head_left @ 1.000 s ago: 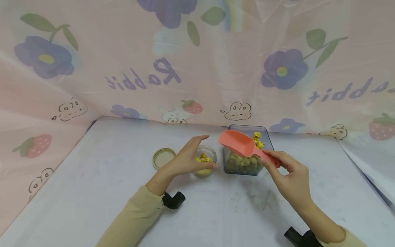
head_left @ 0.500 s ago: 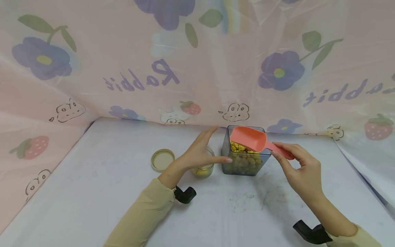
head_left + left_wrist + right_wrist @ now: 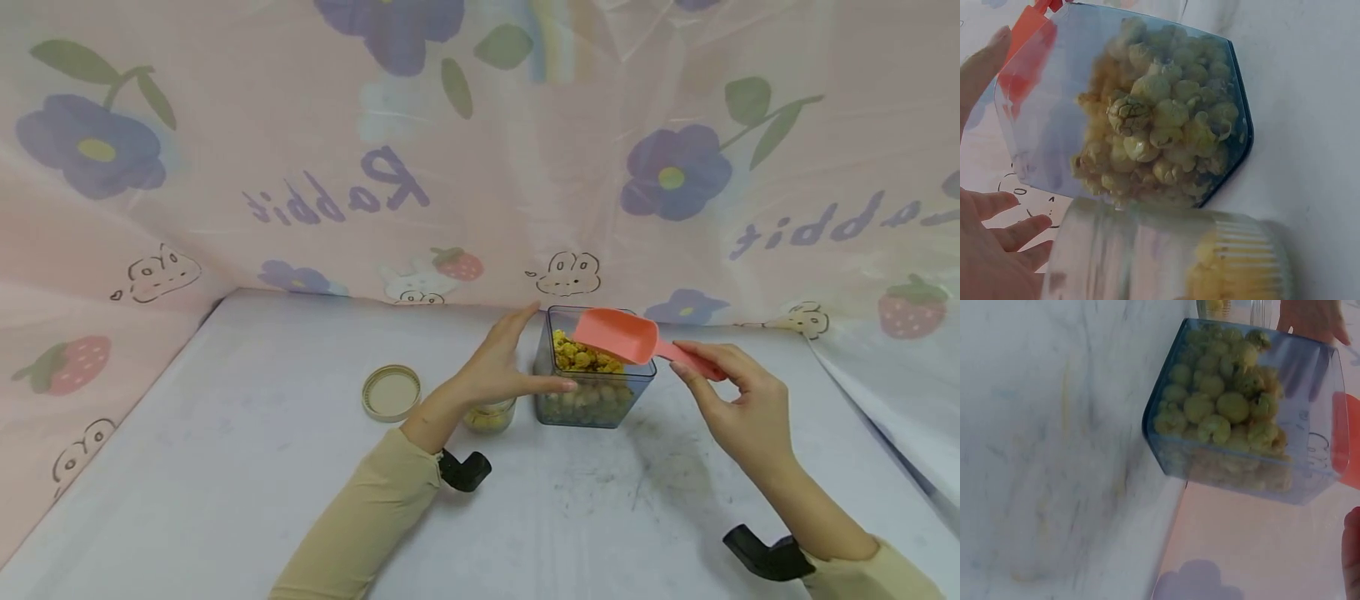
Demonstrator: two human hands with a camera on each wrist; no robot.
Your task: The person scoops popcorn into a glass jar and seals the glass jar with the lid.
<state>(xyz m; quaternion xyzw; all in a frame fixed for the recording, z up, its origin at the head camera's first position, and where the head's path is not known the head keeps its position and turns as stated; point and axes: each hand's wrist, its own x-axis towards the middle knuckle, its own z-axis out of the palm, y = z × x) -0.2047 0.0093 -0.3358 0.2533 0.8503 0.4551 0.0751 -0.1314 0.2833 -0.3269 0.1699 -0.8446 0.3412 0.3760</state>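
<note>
My right hand [image 3: 746,408] pinches the handle of a coral scoop [image 3: 618,335], held over the top of a clear bluish square container [image 3: 637,383]. Yellow popcorn [image 3: 577,357] fills the lower part of that container. The scoop's bowl looks bare inside. My left hand [image 3: 495,367] is spread with thumb and fingers apart at the container's left side; whether it touches the wall I cannot tell. Below it stands a glass jar [image 3: 490,419], mostly covered by the hand in the head view. Some popcorn lies in the bottom of the jar [image 3: 1160,250] in the left wrist view.
A round gold-rimmed lid [image 3: 392,393] lies on the white table [image 3: 225,467], left of the jar. Behind the table hangs a pink patterned sheet [image 3: 480,192], close to the container's back. Black mounts [image 3: 467,472] sit on both wrists.
The scoop has moved right, from near the jar to over the square container. My left hand has moved right, from around the jar to the container's left side.
</note>
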